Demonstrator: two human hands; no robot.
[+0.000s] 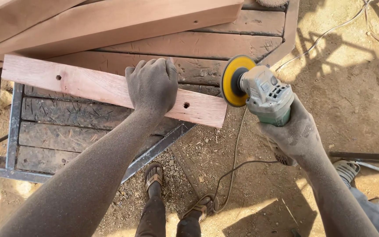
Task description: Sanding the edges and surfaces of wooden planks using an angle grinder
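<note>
Nearest, two sandalled feet (172, 193) on sandy ground (352, 87), a black power cord (232, 166) curling between them and running up to the tool. Right hand (297, 136) wrapped tight round the body of a grey-green angle grinder (266, 98), off the bench's right corner and over the ground; its yellow sanding disc (235, 81) turned toward the free right end of the plank, just beside it, contact not discernible. Left hand (152, 85) pressed palm-down, fingers curled over the far edge of a pale reddish plank (88, 83), pinning it flat. Plank lying slantwise across the bench of dark, scarred boards (66, 114) in a metal frame (14, 127), right end overhanging the near right edge; small drilled holes near each end. Both forearms coated in fine dust. Farther back, thicker timbers (110, 19) stacked along the far left of the bench. At the right edge, another person's sandalled foot (346, 169).
</note>
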